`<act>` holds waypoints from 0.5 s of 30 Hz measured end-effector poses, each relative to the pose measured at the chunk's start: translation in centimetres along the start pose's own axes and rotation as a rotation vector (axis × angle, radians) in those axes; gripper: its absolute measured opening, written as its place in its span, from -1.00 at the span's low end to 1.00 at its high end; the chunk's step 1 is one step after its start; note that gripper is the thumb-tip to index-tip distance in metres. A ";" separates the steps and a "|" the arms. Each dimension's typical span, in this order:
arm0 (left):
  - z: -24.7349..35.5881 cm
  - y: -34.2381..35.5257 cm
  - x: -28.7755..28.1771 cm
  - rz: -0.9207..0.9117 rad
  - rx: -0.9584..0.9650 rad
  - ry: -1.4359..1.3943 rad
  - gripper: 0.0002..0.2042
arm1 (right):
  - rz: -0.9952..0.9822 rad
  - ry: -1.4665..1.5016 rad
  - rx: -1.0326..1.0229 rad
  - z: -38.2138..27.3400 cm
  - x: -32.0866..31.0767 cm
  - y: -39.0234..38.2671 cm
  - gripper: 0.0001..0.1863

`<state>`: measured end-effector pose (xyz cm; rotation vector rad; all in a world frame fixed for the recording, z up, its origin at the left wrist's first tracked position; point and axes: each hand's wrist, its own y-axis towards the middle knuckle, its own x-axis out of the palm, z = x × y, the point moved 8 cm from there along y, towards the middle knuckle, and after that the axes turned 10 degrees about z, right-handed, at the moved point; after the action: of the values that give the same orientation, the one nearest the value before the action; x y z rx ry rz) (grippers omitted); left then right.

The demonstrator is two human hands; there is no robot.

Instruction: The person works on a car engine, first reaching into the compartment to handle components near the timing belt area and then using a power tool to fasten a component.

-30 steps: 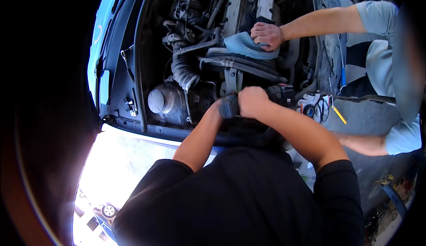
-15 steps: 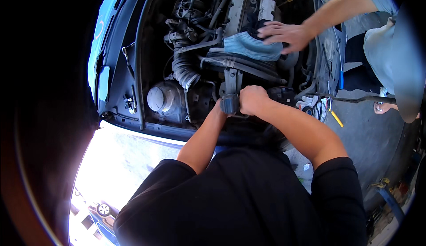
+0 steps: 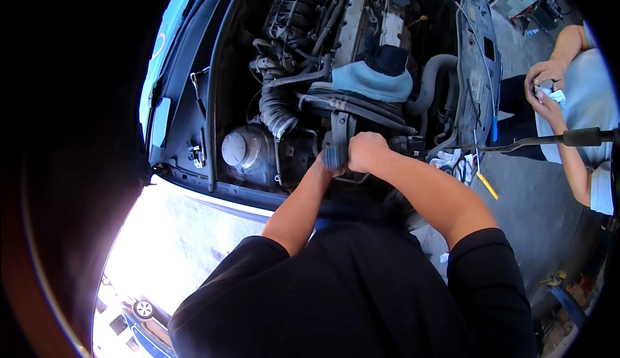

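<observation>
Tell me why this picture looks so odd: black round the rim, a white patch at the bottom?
Head view: a fisheye lens bends the blue car body and blackens the rim; sunlit ground lower left glares to white; the engine bay lies in shade, yet both hands, left hand and right hand, stay fairly sharp.

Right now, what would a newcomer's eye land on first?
The two hands, left hand and right hand, closed together on a dark handle at the front of the open engine bay. Behind them a blue cloth lies over the engine. At the right edge, another person's hands hold a white rag.
</observation>
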<state>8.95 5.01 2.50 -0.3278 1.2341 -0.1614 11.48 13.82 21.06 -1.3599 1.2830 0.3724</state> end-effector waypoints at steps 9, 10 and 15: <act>-5.9 -1.4 1.7 0.347 0.137 -0.342 -0.73 | 0.045 0.052 -0.005 -2.6 -1.6 -1.3 -0.63; -7.7 -0.6 1.9 0.367 0.158 -0.435 -0.74 | 0.091 0.087 0.027 -2.4 -2.0 -1.1 -0.62; -12.9 4.6 0.5 0.235 0.094 -0.564 -0.72 | 0.271 0.289 0.173 -1.0 -1.4 1.0 -0.62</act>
<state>-3.33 7.14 -3.21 -0.1283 0.6948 0.0745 9.72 13.90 22.01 -1.1227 1.7075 0.2465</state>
